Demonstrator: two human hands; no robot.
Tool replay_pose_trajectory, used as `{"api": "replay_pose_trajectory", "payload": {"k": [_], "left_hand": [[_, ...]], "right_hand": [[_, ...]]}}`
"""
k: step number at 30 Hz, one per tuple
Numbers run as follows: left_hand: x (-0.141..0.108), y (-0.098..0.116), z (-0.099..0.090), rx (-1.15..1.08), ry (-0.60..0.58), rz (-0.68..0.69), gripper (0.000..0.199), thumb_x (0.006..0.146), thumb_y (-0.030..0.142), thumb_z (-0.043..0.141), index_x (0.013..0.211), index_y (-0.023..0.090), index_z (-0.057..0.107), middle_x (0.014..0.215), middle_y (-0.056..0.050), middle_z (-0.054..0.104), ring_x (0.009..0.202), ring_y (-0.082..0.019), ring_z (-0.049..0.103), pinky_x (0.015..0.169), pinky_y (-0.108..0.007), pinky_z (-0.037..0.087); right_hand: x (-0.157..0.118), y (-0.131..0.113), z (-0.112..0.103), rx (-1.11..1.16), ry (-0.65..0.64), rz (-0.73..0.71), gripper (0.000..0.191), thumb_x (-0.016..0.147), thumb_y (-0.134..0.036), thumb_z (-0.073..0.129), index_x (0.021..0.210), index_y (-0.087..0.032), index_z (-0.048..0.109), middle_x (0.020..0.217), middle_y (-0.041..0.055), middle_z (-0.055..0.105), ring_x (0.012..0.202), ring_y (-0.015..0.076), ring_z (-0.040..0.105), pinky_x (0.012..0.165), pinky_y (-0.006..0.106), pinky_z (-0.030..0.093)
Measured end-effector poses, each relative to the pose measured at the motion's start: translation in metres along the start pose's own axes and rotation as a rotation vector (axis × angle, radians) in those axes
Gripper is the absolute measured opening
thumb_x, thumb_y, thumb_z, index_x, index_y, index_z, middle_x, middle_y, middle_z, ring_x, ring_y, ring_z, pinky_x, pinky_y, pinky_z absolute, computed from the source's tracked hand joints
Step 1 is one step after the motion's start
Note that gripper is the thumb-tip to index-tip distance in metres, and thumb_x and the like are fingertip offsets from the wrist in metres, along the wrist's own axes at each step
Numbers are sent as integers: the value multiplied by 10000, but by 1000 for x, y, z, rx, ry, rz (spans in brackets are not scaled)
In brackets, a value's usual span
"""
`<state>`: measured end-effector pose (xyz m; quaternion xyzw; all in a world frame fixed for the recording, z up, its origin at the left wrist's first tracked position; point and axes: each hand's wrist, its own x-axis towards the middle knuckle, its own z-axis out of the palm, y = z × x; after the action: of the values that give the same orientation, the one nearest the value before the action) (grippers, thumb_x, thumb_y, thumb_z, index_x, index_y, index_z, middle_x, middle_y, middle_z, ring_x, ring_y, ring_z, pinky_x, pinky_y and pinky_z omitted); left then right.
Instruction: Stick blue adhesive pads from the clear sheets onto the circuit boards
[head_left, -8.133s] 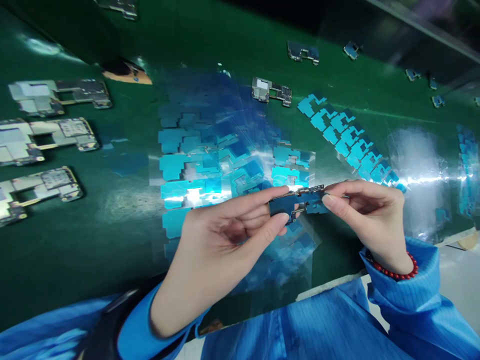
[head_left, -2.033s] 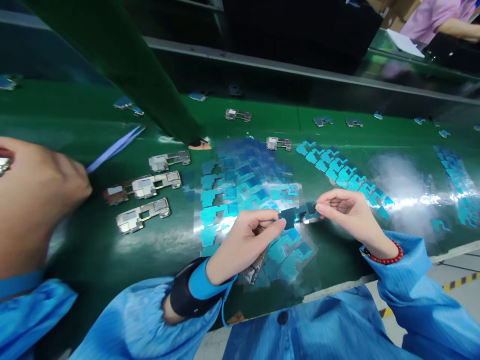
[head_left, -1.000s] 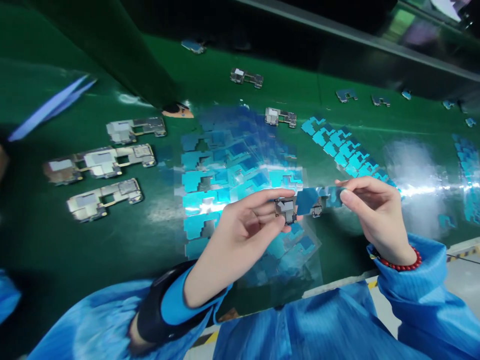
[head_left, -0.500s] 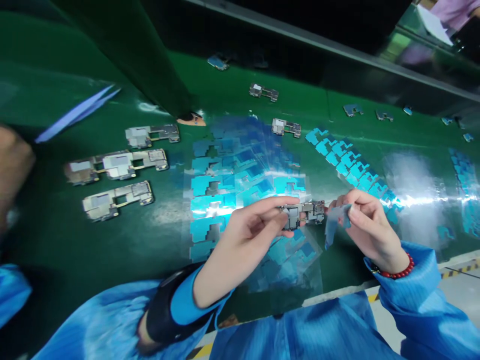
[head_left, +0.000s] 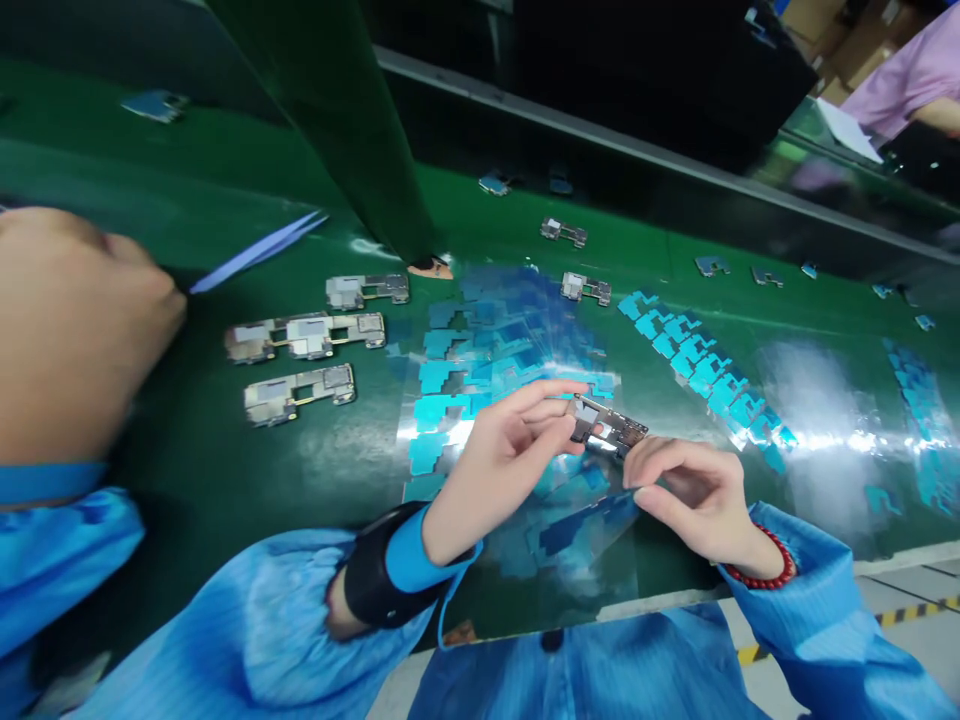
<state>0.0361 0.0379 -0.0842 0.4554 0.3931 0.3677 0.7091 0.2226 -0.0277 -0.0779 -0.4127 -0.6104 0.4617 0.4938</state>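
Note:
A small phone circuit board (head_left: 609, 428) is held up between the thumb and fingers of my left hand (head_left: 510, 445), its right end tilted down. My right hand (head_left: 686, 490) is just beyond that end, thumb and forefinger pinched on the edge of a dark blue film piece (head_left: 589, 525). I cannot tell whether my right fingertips touch the board. Beneath both hands lie overlapping clear sheets with shiny blue cut-out stickers (head_left: 442, 410), partly hidden by my left hand.
Several circuit boards (head_left: 300, 393) lie left of the sheets, near blue tweezers (head_left: 259, 252). A co-worker's hand (head_left: 75, 330) reaches in at the left. A dark post (head_left: 337, 140) rises behind. Another strip of blue stickers (head_left: 705, 370) lies to the right, with small boards (head_left: 585, 288) farther back.
My right hand has moved left and down, closer to the board; the film now hangs toward the left. The board tilts more. The co-worker's hand has come farther into view.

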Motion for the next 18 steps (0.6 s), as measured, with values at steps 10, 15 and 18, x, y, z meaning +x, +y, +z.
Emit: {"api": "replay_pose_trajectory", "payload": {"k": [10, 15, 18], "left_hand": [[4, -6, -4, -138, 67, -46, 209, 743, 368, 769, 851, 192, 735, 739, -8, 756, 680, -154, 718, 587, -220, 625], [20, 11, -29, -158, 341, 110, 239, 677, 283, 786, 881, 160, 763, 705, -44, 763, 651, -188, 734, 561, -250, 607], [29, 25, -66, -138, 559, 296, 275, 659, 248, 770, 918, 156, 753, 708, -18, 749, 657, -163, 724, 565, -224, 575]], "right_hand": [[-1, 3, -1, -24, -13, 41, 69, 835, -133, 685, 842, -201, 675, 739, 19, 686, 702, 135, 638, 743, 307, 546], [-6, 2, -4, -113, 16, 60, 89, 834, -132, 688, 815, -218, 675, 730, -16, 679, 703, 97, 655, 1027, 323, 498], [-11, 6, -8, -133, 1, 59, 96, 836, -138, 684, 813, -231, 675, 735, -26, 685, 714, 85, 668, 1036, 269, 497]]}}
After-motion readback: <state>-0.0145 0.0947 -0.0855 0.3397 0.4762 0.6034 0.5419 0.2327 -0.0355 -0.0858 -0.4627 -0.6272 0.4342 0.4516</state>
